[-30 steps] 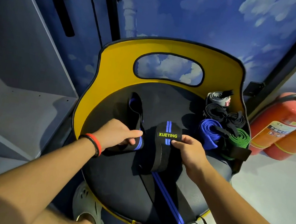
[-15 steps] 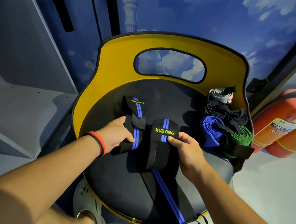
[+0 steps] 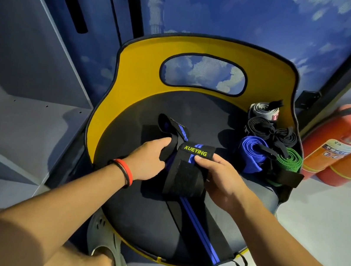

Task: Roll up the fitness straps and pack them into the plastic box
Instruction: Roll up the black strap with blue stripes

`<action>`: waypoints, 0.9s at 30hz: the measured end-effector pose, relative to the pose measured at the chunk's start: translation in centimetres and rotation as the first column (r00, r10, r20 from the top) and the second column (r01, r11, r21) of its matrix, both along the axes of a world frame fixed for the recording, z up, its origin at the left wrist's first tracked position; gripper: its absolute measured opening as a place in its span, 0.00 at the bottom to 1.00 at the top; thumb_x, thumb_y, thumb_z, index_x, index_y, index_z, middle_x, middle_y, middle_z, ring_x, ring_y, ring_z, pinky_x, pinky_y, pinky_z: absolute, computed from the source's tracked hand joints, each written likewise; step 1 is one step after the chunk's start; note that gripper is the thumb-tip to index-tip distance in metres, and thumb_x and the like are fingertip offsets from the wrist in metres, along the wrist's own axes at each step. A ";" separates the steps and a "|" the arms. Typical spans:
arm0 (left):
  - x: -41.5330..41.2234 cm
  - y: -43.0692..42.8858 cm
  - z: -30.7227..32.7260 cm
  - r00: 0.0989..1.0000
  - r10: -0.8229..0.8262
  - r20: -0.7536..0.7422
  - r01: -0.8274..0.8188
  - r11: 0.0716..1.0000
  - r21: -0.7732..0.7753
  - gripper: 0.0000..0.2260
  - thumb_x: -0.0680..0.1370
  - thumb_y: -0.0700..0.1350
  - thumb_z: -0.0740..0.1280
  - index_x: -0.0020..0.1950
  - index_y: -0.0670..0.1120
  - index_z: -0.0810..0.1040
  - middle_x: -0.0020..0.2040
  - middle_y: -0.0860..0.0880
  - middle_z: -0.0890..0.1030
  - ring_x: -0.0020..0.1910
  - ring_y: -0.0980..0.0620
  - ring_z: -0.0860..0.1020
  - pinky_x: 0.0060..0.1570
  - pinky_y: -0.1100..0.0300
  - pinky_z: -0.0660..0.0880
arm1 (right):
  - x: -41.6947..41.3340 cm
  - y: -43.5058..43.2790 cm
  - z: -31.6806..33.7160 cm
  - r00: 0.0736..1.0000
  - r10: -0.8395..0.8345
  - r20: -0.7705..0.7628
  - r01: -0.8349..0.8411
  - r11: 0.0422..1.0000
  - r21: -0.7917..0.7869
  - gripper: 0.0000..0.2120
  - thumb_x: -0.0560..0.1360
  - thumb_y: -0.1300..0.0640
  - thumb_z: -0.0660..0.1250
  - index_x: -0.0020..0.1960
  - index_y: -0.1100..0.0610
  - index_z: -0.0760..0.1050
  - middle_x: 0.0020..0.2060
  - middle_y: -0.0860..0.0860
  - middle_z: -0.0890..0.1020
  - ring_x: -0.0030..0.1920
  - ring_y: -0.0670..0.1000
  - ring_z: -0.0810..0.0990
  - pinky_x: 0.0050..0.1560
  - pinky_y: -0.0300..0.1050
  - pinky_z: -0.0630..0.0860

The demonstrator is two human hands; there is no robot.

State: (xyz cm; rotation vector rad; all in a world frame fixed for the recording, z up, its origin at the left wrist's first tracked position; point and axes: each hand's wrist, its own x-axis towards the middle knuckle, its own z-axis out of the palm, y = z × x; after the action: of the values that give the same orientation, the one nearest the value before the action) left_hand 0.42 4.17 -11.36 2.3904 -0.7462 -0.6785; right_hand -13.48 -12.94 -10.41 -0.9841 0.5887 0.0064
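A black fitness strap with blue stripes and yellow "XUEYING" lettering (image 3: pixel 186 173) lies on the black seat of a yellow chair (image 3: pixel 136 86). My right hand (image 3: pixel 219 180) pinches its folded end by the lettering. My left hand (image 3: pixel 150 158) grips the strap's other end, which loops up behind my fingers. The strap's long tail (image 3: pixel 202 235) runs toward the seat's front edge. Rolled straps sit at the seat's right: a grey one (image 3: pixel 263 110), black ones (image 3: pixel 261 128), a blue one (image 3: pixel 252 153) and a green one (image 3: pixel 287 164). No plastic box is in view.
Two red fire extinguishers (image 3: pixel 341 144) stand on the floor right of the chair. Grey shelving (image 3: pixel 14 108) is at the left. A blue cloud-patterned wall (image 3: pixel 233 16) rises behind the chair. My sandalled foot (image 3: pixel 107 245) is below the seat.
My left hand has curled the strap's far end over and drawn it against the folded part in my right hand. Both hands have come closer together.
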 end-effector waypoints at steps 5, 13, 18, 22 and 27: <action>-1.0 0.1 0.6 0.997 -0.079 0.011 0.079 0.995 -0.058 0.24 0.77 0.37 0.66 0.69 0.57 0.72 0.60 0.56 0.81 0.59 0.52 0.79 0.63 0.49 0.77 | 0.0 0.0 -0.5 0.999 0.021 0.041 -0.027 0.989 0.148 0.16 0.81 0.63 0.65 0.68 0.61 0.77 0.62 0.61 0.82 0.63 0.60 0.81 0.62 0.53 0.79; -2.3 -0.2 2.2 0.931 -0.229 0.286 0.249 0.968 -0.037 0.23 0.78 0.34 0.66 0.72 0.47 0.72 0.73 0.52 0.72 0.70 0.46 0.72 0.67 0.53 0.71 | -0.3 -0.9 -0.5 0.997 0.033 -0.067 -0.018 0.978 0.210 0.15 0.78 0.62 0.68 0.64 0.63 0.81 0.56 0.59 0.86 0.49 0.56 0.86 0.44 0.48 0.84; -0.1 0.4 2.5 0.854 -0.225 0.469 0.254 0.967 0.000 0.28 0.75 0.30 0.62 0.69 0.54 0.76 0.77 0.59 0.67 0.70 0.46 0.74 0.64 0.47 0.75 | -0.4 -1.2 -1.2 0.999 -0.020 -0.049 0.028 0.985 0.168 0.15 0.75 0.64 0.68 0.62 0.61 0.80 0.51 0.58 0.85 0.45 0.56 0.85 0.44 0.47 0.82; 3.2 2.3 2.2 0.825 0.098 0.556 -0.063 0.995 -0.082 0.26 0.74 0.28 0.61 0.64 0.51 0.83 0.77 0.56 0.70 0.71 0.48 0.73 0.68 0.51 0.73 | -0.8 -1.8 -2.2 0.986 -0.129 -0.106 0.138 0.987 0.082 0.22 0.70 0.63 0.71 0.64 0.66 0.77 0.53 0.60 0.83 0.49 0.59 0.82 0.50 0.51 0.79; 4.9 3.9 2.2 0.865 0.061 0.498 -0.172 0.968 0.181 0.37 0.72 0.32 0.69 0.79 0.52 0.65 0.80 0.48 0.61 0.76 0.41 0.64 0.71 0.42 0.67 | -1.6 -2.2 -2.2 0.991 -0.130 -0.008 0.130 0.991 -0.017 0.17 0.72 0.68 0.64 0.59 0.65 0.80 0.54 0.64 0.83 0.51 0.60 0.82 0.54 0.54 0.77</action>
State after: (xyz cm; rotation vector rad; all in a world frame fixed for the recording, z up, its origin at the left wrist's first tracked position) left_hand 5.30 8.03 -9.14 2.8305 -0.7425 -0.0928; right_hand -15.10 -15.09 -12.62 -0.9603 0.6610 -0.1098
